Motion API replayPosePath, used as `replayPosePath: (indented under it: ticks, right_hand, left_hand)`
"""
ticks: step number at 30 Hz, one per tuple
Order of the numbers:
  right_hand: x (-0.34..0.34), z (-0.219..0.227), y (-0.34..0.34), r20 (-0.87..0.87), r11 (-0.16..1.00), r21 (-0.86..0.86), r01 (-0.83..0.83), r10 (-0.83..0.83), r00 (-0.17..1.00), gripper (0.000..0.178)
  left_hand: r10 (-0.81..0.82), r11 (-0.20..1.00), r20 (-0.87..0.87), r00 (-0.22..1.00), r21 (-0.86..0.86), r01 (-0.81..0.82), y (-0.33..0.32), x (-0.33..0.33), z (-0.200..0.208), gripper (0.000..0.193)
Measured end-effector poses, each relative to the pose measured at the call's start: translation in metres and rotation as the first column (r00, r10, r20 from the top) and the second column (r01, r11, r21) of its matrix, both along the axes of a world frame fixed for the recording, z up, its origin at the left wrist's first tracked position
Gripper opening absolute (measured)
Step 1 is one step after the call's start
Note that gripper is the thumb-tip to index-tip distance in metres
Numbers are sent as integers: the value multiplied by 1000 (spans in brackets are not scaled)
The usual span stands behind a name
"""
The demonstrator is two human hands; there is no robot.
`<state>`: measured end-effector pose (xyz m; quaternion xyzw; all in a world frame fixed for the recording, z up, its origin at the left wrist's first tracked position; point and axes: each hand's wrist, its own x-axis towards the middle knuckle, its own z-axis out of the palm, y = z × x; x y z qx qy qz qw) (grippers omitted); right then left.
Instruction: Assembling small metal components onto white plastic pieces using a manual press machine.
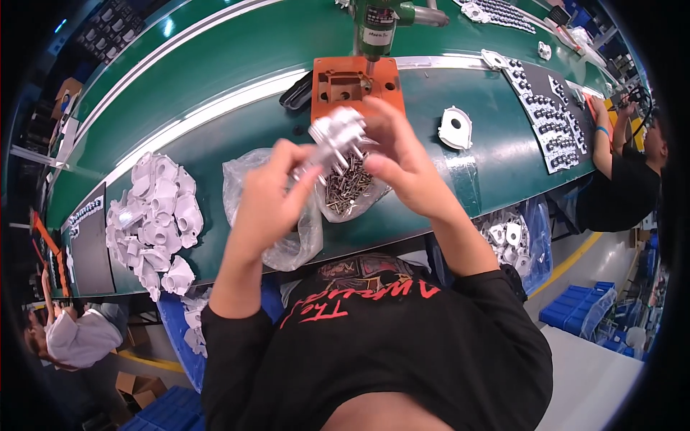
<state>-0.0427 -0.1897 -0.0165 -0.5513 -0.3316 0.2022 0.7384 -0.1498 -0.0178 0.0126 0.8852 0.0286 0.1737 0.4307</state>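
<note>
A white moulded plastic part [336, 131] with thin prongs sticking out is held up over the bench, blurred by motion. My left hand [267, 195] pinches its lower left side between thumb and fingers. Close on its right, my right hand [408, 164] has thumb and fingers spread apart; whether a fingertip touches the part cannot be made out. Beneath the hands lies a clear plastic bag of screws [350, 192]. Just beyond stands an orange fixture block [394, 104] under a green press [376, 44].
At left is a heap of white plastic parts [154, 223]. One white housing [455, 129] lies right of the fixture. Trays of black pieces [552, 133] line the far right. Another clear bag [291, 248] sits at the bench edge. Co-workers [622, 179] sit at both sides.
</note>
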Motion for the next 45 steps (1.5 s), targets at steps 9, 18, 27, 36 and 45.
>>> replayPosePath:
  ticks: [9,18,27,36,45]
  right_hand:
    - [0,-22,-24,464,884,-208,417,-287,838,39]
    - [2,-30,-19,727,890,-209,406,-137,673,23]
    - [-7,-32,-5,851,869,-253,424,-9,526,27]
    - [-7,-29,14,891,867,-248,431,29,453,24]
    - [-4,-37,27,932,844,-213,493,24,361,18]
  left_hand:
    - [-453,867,-43,890,-254,429,53,90,6,19]
    - [-197,955,50,979,236,180,71,113,-30,18]
    - [-379,642,203,903,760,99,50,163,-69,7]
    - [-495,683,399,772,728,61,54,168,-83,10]
    - [-542,667,199,816,692,275,60,176,-87,10]
